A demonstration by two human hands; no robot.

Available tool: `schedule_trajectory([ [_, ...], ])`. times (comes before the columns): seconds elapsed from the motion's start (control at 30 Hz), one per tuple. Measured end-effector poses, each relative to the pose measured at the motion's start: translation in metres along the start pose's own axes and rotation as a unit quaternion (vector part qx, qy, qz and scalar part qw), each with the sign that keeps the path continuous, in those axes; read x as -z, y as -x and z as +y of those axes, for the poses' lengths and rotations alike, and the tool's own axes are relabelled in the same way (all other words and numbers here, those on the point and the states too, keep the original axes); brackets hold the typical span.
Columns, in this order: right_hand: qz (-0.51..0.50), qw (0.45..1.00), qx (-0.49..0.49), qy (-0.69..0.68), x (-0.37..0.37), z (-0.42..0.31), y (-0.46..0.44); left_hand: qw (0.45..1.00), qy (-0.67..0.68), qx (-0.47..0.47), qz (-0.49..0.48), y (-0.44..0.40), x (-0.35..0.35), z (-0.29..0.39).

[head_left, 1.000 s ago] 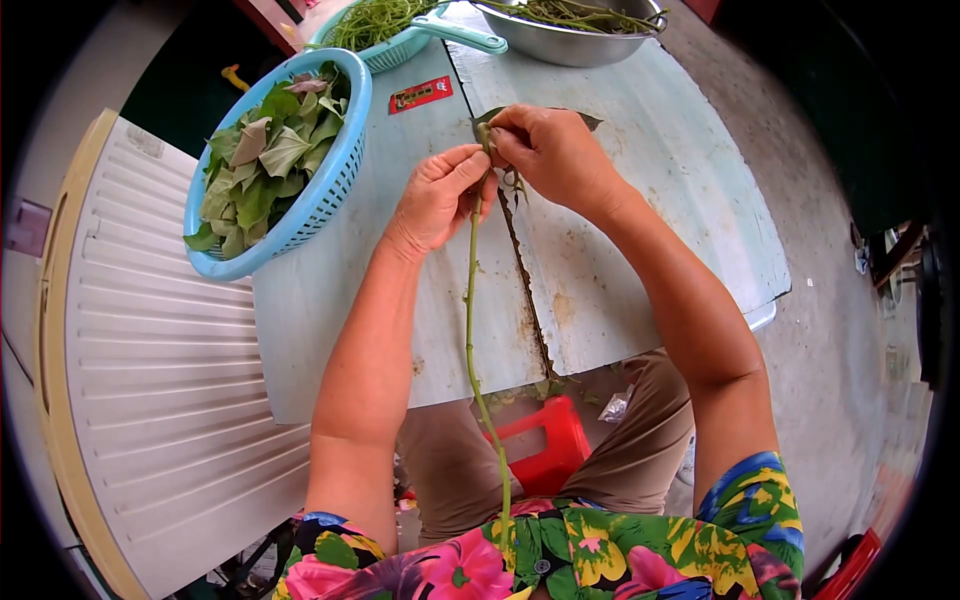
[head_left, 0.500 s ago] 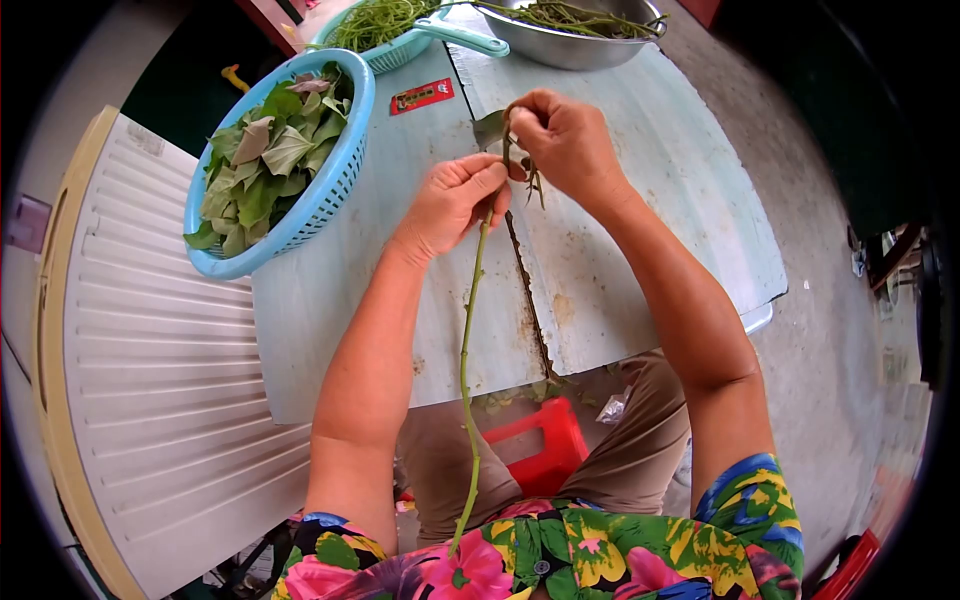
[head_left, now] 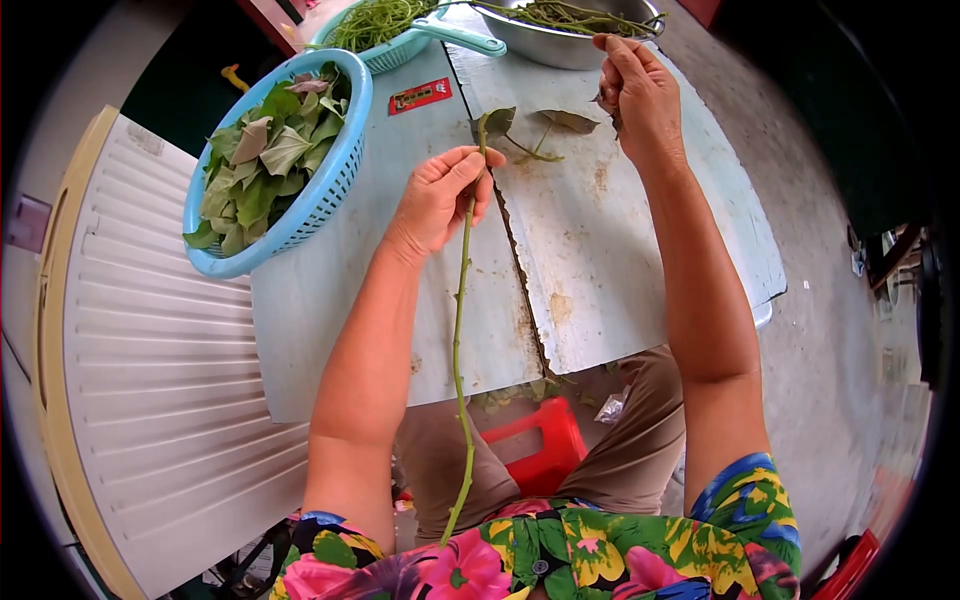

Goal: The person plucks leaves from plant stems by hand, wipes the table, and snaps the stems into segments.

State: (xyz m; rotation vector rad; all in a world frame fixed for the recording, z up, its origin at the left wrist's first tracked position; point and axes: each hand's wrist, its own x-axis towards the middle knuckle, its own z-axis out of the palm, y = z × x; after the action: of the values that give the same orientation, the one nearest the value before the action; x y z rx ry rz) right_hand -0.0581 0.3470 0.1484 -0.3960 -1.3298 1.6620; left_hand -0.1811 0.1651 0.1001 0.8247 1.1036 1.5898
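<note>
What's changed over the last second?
The right hand has come off the stem and moved forward and right, toward the metal bowl. The stem's lower end swung left. The left hand still pinches the stem near its upper end; the blue basket and bowl stayed put.

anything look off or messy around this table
Yes, a little: leaf scraps and a crumpled, shiny scrap lie on the floor near the red stool, like dropped litter. The tabletop also looks worn, with brown stains and a dark, ragged seam between its panels.
</note>
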Motion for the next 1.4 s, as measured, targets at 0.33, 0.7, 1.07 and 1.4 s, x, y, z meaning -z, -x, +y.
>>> schedule_trajectory([
  [0.33,-0.278,0.899,-0.181,0.287,-0.017,0.003,0.025,0.998,0.010,-0.012,0.066,-0.003,0.001,-0.004],
  [0.7,-0.421,0.737,-0.232,0.474,-0.031,-0.060,0.068,0.979,0.108,-0.048,0.169,-0.009,0.013,-0.009],
  [1.07,-0.334,0.802,-0.132,0.477,-0.018,-0.088,0.046,0.978,0.179,-0.030,0.099,-0.005,0.008,-0.003],
  [1.4,-0.041,0.517,0.234,0.823,-0.058,-0.129,-0.149,0.985,0.154,-0.019,0.071,-0.007,0.007,-0.008],
])
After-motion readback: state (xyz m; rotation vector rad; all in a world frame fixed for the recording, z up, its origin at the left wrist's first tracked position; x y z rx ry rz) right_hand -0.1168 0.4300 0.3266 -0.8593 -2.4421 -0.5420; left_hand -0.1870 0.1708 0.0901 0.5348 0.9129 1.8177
